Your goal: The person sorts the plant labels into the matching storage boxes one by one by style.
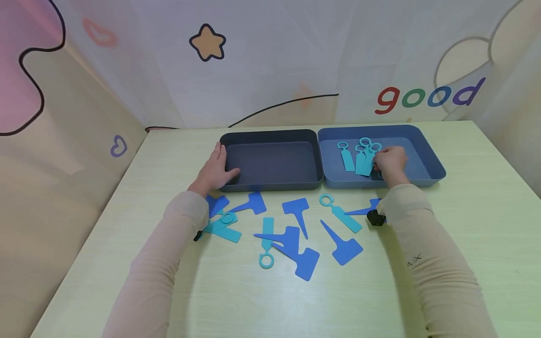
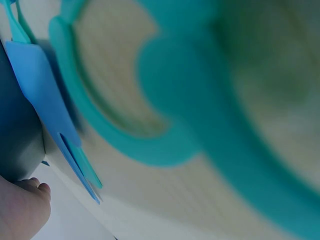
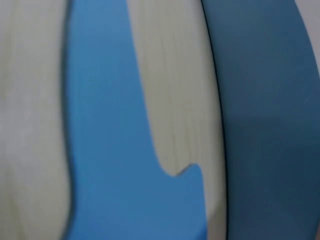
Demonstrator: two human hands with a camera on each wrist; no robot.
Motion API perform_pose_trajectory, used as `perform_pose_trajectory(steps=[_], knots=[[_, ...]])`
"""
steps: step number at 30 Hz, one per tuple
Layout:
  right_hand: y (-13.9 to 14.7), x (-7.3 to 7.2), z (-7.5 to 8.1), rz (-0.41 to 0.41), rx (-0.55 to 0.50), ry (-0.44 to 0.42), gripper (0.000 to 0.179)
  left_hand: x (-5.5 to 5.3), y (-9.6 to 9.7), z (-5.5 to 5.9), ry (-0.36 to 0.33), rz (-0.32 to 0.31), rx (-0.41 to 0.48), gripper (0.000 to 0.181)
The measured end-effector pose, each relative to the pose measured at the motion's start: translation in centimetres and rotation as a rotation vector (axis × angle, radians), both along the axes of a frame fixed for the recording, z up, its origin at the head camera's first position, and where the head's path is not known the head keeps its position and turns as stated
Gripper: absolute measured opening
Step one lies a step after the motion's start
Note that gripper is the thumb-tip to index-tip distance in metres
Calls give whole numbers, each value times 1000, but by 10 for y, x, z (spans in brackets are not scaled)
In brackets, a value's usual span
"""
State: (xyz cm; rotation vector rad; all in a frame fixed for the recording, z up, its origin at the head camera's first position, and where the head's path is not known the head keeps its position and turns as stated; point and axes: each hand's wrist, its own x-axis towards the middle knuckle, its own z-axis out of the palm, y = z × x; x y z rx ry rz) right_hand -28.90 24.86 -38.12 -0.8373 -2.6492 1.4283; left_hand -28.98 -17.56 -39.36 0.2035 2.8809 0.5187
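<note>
My left hand (image 1: 216,169) rests on the near left corner of an empty dark grey tray (image 1: 270,135); its fingers lie straight along the outer wall and the thumb is inside. My right hand (image 1: 388,162) reaches into the blue tray (image 1: 427,155) beside it, fingers curled on a teal ring tag (image 1: 366,162) that lies among a few others (image 1: 346,157). The left wrist view shows a blurred teal ring (image 2: 165,150) and a blue tag (image 2: 45,100) close up. In the right wrist view a blue tag (image 3: 110,150) lies beside the blue tray's wall (image 3: 270,125).
Several blue T-shaped tags (image 1: 296,209) and teal ring tags (image 1: 340,213) lie scattered on the pale green table (image 1: 473,225) in front of the trays. A printed curtain hangs close behind the trays. A black wrist camera (image 1: 375,218) sits on my right sleeve.
</note>
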Motion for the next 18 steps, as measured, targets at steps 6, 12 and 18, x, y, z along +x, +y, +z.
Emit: perform_pose_trajectory(steps=[6, 12, 18], knots=[[3, -1, 1, 13, 3, -43, 12, 0, 1, 0, -1, -2, 1, 90], [3, -1, 2, 41, 30, -58, 13, 0, 0, 0, 0, -1, 1, 90], [2, 0, 1, 43, 28, -39, 33, 0, 0, 0, -2, -2, -3, 90]])
